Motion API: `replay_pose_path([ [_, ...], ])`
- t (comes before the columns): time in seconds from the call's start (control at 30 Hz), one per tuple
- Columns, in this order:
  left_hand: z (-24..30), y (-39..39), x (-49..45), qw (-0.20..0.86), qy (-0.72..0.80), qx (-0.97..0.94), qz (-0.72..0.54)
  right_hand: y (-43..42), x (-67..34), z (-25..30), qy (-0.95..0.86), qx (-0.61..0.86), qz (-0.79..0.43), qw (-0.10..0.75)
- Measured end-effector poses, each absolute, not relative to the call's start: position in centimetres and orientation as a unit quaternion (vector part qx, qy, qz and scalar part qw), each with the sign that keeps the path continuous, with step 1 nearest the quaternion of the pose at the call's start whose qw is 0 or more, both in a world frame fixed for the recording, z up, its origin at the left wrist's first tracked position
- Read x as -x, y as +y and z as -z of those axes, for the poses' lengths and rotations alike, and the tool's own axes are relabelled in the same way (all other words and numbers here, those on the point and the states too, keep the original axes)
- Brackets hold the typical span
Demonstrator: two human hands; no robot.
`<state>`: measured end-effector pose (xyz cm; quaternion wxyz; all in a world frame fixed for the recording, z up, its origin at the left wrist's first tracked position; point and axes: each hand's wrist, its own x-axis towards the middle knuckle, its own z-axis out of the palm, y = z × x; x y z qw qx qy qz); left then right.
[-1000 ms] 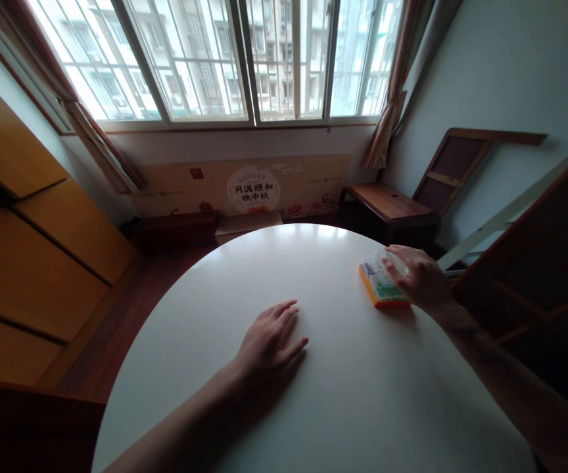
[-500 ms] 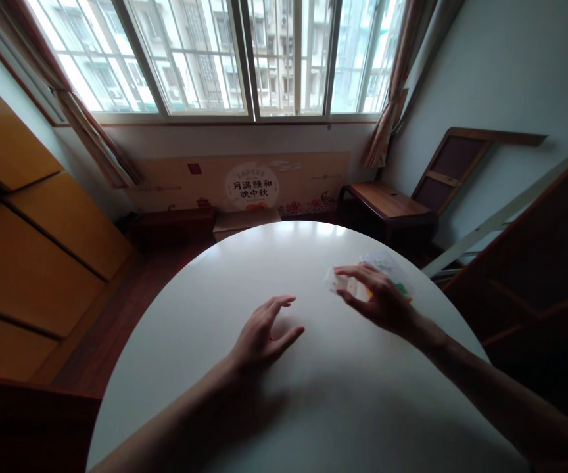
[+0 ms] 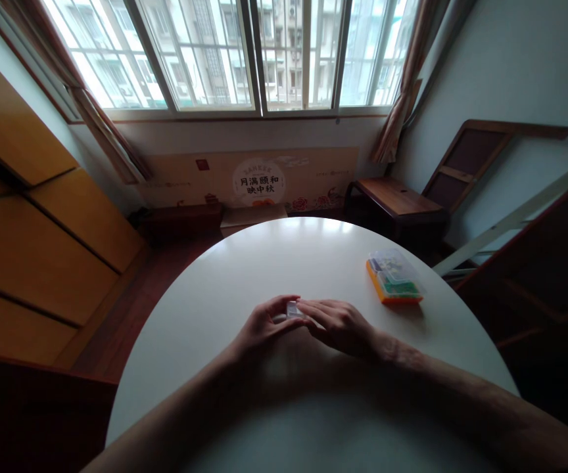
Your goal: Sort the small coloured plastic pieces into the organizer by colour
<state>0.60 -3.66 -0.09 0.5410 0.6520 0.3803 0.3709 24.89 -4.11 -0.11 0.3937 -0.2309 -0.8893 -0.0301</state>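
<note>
Orange-brown wood panels front the cabinet at far left. Rightward, a pale banner runs beneath the window; its small red seal is too tiny to read, while the round emblem carries dark characters, 月满颐和 over 映中秋, under arched lettering too faint to make out. On the white table, the left hand reaches in, its thumb and fingers curved about a small clear piece. From the other side the right hand lies palm down, fingers extended to the piece's right end; whether they pinch it, I cannot tell. Farther right sits an orange box with a transparent top and green contents.
</note>
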Motion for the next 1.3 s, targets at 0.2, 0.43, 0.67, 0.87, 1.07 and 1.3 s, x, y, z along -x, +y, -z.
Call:
replay_pose_path([
  [0.2, -0.2, -4.4, -0.9, 0.535, 0.360, -0.655, -0.394, -4.3, -25.6, 0.1, -0.883, 0.254, 0.001, 0.394],
  [0.43, -0.4, -4.3, -1.3, 0.536, 0.373, -0.650, -0.388, -4.2, -25.5, 0.4, -0.891, 0.246, 0.009, 0.380],
  [0.67, 0.3, -4.3, -1.1, 0.516, 0.341, -0.686, -0.384, -4.1, -25.4, 0.9, -0.896, 0.254, 0.029, 0.363],
  [0.87, 0.0, -4.1, -0.7, 0.434, 0.346, -0.738, -0.384, -2.9, -26.4, 1.0, -0.863, 0.322, -0.031, 0.387],
  [1.07, -0.9, -2.4, 0.8, 0.205, 0.362, -0.839, -0.351, -1.2, -28.0, 0.6, -0.844, 0.357, -0.094, 0.390],
  [1.3, -3.5, -0.6, 0.8, 0.068, 0.230, -0.940, -0.241, -1.0, -28.9, -0.5, -0.839, 0.386, -0.167, 0.346],
])
